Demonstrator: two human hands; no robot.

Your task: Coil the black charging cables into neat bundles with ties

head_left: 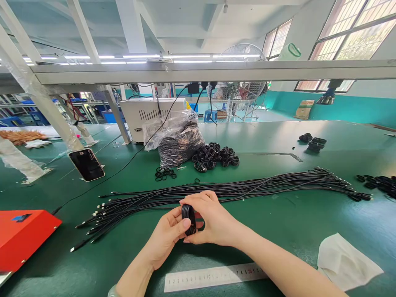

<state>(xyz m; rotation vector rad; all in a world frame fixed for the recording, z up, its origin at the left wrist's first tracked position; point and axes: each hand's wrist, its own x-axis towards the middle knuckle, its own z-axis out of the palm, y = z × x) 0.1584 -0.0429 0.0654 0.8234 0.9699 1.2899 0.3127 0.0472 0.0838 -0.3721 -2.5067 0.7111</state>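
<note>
Between my two hands is a small coil of black cable, held upright above the green table. My left hand grips its left side, thumb against the near face. The fingers and thumb of my right hand close around its other side. Just beyond my hands, a long bundle of straight black cables lies across the table, with connectors at both ends. Farther back sits a pile of coiled black cables.
A steel ruler lies in front of me, partly under my right forearm, with a white cloth to the right. At left are a red box and a phone. A plastic bag and more coils lie farther back.
</note>
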